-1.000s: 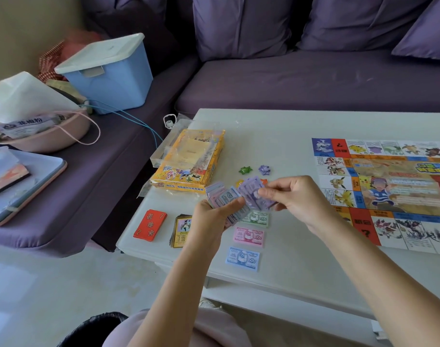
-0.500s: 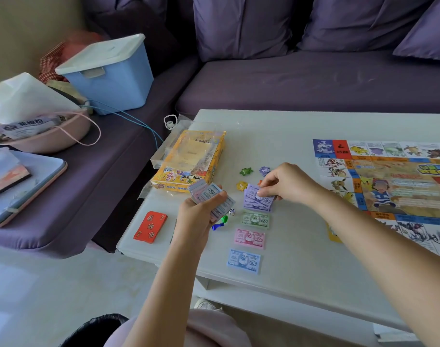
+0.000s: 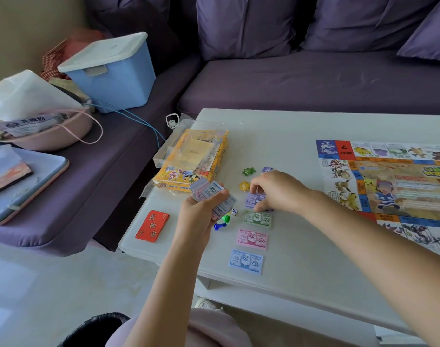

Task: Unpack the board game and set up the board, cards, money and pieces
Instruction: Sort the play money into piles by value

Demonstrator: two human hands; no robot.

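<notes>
My left hand (image 3: 201, 211) grips a fanned stack of play money (image 3: 208, 194) above the table. My right hand (image 3: 276, 191) pinches the purple notes (image 3: 254, 200) lying on the table at the top of a column. Below them lie green notes (image 3: 258, 219), pink notes (image 3: 252, 239) and blue notes (image 3: 246, 261). The game board (image 3: 389, 189) lies unfolded at the right. A red card deck (image 3: 152, 226) sits near the left edge. Green (image 3: 248, 171) and yellow (image 3: 244, 186) star tokens, a die (image 3: 234, 212) and green and blue pawns (image 3: 221, 222) lie between.
The yellow game box (image 3: 191, 161) with clear wrapping lies at the table's (image 3: 301, 259) back left. A purple sofa (image 3: 314, 81) runs behind and to the left, bearing a blue lidded bin (image 3: 108, 73), a pink basin (image 3: 51, 131) and a tray (image 3: 21, 186).
My right hand carried the purple notes from the stack in my left hand down onto the table above the green notes. My left hand shifted left with the rest.
</notes>
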